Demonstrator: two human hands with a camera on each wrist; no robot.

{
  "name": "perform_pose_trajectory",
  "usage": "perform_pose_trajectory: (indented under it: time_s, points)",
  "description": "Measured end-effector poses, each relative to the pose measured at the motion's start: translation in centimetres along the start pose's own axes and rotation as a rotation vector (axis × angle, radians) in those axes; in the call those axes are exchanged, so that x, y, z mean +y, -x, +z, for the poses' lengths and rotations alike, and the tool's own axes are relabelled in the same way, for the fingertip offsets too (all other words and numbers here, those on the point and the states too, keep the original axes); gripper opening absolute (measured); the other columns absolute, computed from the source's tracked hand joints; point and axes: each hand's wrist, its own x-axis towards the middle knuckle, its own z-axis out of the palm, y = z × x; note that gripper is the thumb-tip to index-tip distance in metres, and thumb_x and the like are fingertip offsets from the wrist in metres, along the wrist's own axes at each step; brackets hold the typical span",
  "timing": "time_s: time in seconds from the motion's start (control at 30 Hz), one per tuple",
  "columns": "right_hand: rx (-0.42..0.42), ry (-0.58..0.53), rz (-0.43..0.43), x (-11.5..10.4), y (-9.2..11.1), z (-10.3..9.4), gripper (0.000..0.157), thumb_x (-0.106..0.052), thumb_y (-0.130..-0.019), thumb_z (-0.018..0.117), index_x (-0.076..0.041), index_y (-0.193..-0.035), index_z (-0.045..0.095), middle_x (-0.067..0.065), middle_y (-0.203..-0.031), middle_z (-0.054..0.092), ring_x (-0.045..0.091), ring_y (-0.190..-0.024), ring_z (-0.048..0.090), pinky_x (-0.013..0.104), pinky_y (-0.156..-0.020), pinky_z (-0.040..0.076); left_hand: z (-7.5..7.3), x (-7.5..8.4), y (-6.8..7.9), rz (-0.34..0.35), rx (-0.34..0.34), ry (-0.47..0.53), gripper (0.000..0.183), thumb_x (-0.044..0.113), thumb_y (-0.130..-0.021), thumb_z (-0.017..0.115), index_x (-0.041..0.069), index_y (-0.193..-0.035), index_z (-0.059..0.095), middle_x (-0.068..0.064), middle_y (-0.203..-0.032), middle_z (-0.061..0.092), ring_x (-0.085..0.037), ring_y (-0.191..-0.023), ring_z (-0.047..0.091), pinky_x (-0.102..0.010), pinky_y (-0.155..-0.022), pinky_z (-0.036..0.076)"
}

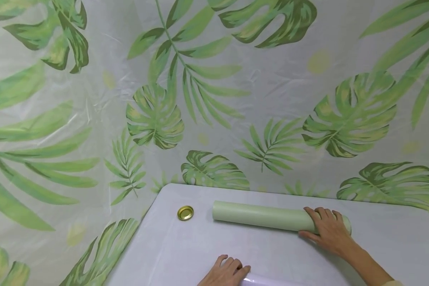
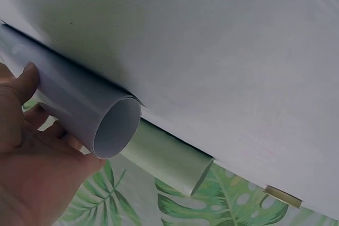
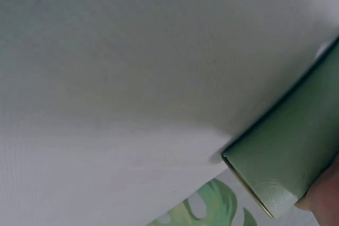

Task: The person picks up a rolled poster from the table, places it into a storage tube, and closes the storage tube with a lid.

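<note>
A pale green rolled sheet [image 1: 257,215] lies across the white table [image 1: 193,246]. Near its right end, my right hand [image 1: 330,230] grips it with the fingers over the top and the thumb on the near side. In the right wrist view the green roll [image 3: 291,141] shows one end, with only a bit of that hand at the edge. My left hand [image 1: 227,273] holds a pale lavender roll [image 2: 79,93] by its left end, thumb on one side and fingers on the other. Most of the lavender roll lies below the head view's lower edge.
A small round gold dish or lid [image 1: 185,213] sits on the table left of the green roll. Behind the table's far edge and down its left side hangs a leaf-patterned sheet [image 1: 271,103].
</note>
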Motion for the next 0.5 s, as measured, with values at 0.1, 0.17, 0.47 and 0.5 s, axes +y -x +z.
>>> perform_pose_trajectory:
  time_s: [0.1, 0.17, 0.47, 0.5]
  points:
    - [-0.026, -0.002, 0.009, 0.0, 0.0, -0.2, 0.081, -0.064, -0.072, 0.083, -0.011, -0.131, 0.065, 0.017, -0.112, 0.066, 0.040, -0.102, 0.064, 0.067, -0.087, 0.047, -0.1, -0.2, 0.1, 0.002, 0.013, 0.005, 0.060, 0.071, -0.101, 0.044, 0.024, -0.133, 0.062, 0.013, -0.106, 0.059, 0.000, -0.100, 0.055, -0.034, -0.096, 0.052]
    - [-0.036, -0.010, 0.011, 0.0, 0.0, -0.3, 0.080, -0.064, -0.073, 0.083, -0.010, -0.130, 0.065, 0.017, -0.112, 0.066, 0.039, -0.103, 0.064, 0.067, -0.087, 0.046, 0.0, -0.4, 0.2, 0.011, 0.042, -0.019, 0.055, 0.068, -0.102, 0.045, 0.024, -0.132, 0.062, 0.013, -0.106, 0.059, -0.001, -0.100, 0.054, -0.033, -0.095, 0.051]
    - [-0.008, -0.048, -0.057, 0.1, -0.1, 0.0, 0.078, -0.060, -0.075, 0.083, -0.006, -0.127, 0.063, 0.014, -0.114, 0.070, 0.034, -0.105, 0.065, 0.062, -0.083, 0.045, -0.3, -1.3, 0.4, 0.022, 0.047, 0.024, 0.043, 0.051, -0.110, 0.040, 0.020, -0.133, 0.059, 0.009, -0.108, 0.060, -0.005, -0.099, 0.055, -0.032, -0.095, 0.050]
    - [-0.001, -0.050, -0.066, 0.1, 0.0, 0.0, 0.078, -0.059, -0.075, 0.084, -0.005, -0.127, 0.063, 0.014, -0.114, 0.070, 0.033, -0.105, 0.066, 0.061, -0.083, 0.045, -0.3, -1.4, 0.4, 0.021, 0.052, 0.022, 0.043, 0.051, -0.110, 0.040, 0.020, -0.133, 0.059, 0.009, -0.108, 0.060, -0.005, -0.099, 0.055, -0.032, -0.094, 0.050]
